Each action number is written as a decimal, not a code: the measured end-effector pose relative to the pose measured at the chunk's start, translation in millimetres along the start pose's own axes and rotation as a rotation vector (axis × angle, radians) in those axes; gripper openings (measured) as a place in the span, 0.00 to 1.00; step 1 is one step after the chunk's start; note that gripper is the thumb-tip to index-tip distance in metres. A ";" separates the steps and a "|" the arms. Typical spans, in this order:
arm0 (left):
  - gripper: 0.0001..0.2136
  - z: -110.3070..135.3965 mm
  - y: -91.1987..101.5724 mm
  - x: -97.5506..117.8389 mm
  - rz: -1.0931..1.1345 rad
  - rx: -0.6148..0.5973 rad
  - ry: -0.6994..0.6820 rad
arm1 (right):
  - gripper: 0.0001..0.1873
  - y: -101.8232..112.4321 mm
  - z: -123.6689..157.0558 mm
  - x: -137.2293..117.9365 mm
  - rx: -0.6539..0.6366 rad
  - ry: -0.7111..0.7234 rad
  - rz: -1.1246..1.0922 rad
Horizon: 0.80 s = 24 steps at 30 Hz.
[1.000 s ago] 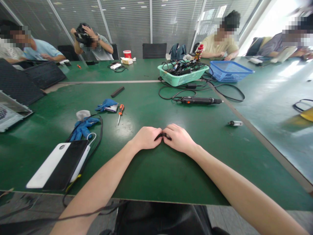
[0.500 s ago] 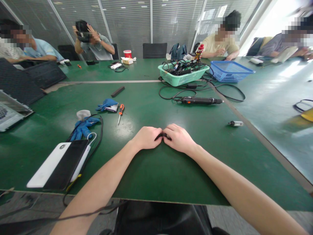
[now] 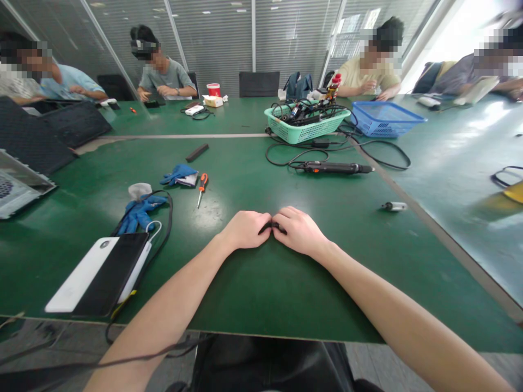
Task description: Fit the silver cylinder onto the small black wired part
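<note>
Both hands meet at the middle of the green table (image 3: 294, 294), thumbs and fingertips nearly touching. My left hand (image 3: 247, 228) is closed around the left end of a small dark object (image 3: 266, 226). My right hand (image 3: 300, 230) is closed about its right end. Fingers cover most of that object, so its kind cannot be made out. An orange-handled screwdriver (image 3: 203, 184) lies beyond my left hand. Farther off to the right of my right hand lies a small silver and black cylindrical part (image 3: 394, 206).
Left are a black-and-white tablet-like device (image 3: 92, 275), a cable and blue gloves (image 3: 139, 213). Beyond lie a dark bar (image 3: 197, 152), a corded electric screwdriver (image 3: 337, 167), a green basket (image 3: 300, 130) of cables and a blue basket (image 3: 384, 125). Several people sit around the table.
My hands and the dark object have stayed in place. Across the table, a person at the left has lowered both hands from a headset to the tabletop.
</note>
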<state>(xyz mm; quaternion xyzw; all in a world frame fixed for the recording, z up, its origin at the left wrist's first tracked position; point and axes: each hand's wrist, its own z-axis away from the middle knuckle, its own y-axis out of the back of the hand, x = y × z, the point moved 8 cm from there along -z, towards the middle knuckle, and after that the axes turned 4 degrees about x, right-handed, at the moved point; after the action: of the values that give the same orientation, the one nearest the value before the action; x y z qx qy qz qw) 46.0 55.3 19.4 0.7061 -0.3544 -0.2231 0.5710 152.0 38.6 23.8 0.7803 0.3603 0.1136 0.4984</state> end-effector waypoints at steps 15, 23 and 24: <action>0.05 0.2 0.4 -0.1 -0.001 0.006 0.001 | 0.05 -0.2 -0.3 -6.8 0.016 0.012 0.016; 0.05 -0.5 0.2 -0.2 0.000 0.000 0.011 | 0.05 0.4 0.0 -6.4 0.024 0.007 0.002; 0.05 -0.5 0.2 -0.2 -0.001 0.002 0.009 | 0.05 0.3 0.1 -6.2 0.025 0.007 -0.001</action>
<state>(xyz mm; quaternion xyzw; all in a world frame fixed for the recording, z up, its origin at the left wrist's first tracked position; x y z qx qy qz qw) 46.2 55.8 19.7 0.7077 -0.3516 -0.2199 0.5720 147.8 34.3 25.2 0.7858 0.3639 0.1115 0.4876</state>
